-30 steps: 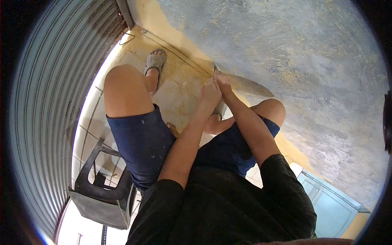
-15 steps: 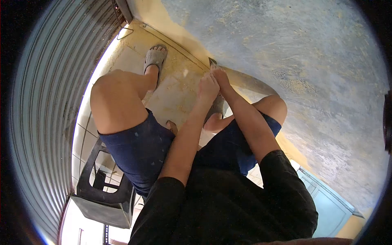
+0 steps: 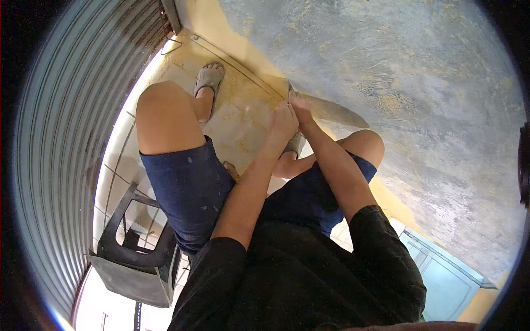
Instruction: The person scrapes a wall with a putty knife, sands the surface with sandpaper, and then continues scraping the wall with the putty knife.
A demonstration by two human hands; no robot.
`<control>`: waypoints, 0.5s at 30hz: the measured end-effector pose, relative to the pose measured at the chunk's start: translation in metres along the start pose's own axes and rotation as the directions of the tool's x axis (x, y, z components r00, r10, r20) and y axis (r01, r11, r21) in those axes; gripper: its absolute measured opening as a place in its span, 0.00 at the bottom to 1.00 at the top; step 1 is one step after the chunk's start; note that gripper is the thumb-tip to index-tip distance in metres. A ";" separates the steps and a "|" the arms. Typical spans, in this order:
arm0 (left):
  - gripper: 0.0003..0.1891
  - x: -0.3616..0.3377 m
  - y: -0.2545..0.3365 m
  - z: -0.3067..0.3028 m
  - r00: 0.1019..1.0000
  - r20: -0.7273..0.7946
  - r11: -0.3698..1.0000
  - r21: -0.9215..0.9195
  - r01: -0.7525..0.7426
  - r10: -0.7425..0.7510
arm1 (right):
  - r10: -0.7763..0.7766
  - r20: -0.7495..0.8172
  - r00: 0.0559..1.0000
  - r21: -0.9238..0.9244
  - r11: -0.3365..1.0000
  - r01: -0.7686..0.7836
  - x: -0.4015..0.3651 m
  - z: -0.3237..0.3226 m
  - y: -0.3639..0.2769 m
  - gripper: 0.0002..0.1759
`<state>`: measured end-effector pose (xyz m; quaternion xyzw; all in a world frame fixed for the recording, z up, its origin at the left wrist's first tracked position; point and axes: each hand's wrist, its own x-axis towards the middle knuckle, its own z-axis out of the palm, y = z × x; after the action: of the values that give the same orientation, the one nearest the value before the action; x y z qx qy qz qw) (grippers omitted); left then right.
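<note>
My right hand (image 3: 300, 108) is closed round the handle of a scraper (image 3: 291, 86), whose thin blade shows just beyond the fingers at the foot of the wall. Pressed against it, my left hand (image 3: 283, 119) is also closed, apparently on the lower part of the same handle; the fingers hide most of it. The blade is at the patchy blue-grey and yellow wall (image 3: 386, 71), close to its lower edge. A curved grey-brown band (image 3: 334, 111) runs along the wall just right of my hands.
Corrugated metal sheeting (image 3: 61, 138) rises on the left. Behind my left leg is a black plastic stool (image 3: 135, 276), tipped over. Dusty yellow stains cover the floor (image 3: 237, 124) around my sandalled feet. A light blue door or panel (image 3: 441, 265) is at lower right.
Both hands have shifted slightly down and to the right, with the scraper between them. My left knee has swung up and to the right. The view has shifted a little.
</note>
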<state>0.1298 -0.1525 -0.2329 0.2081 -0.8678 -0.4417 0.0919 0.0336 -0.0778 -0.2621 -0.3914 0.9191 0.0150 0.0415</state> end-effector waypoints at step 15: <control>0.14 0.028 -0.012 -0.006 0.951 0.141 0.959 -0.029 0.282 -0.275 | -0.035 0.209 0.977 0.120 0.993 0.010 0.021 0.029 0.001 0.18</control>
<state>0.1100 -0.1755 -0.2394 0.2956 -0.8230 -0.4844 -0.0256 0.0203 -0.0901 -0.2932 -0.3950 0.9043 0.0016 0.1619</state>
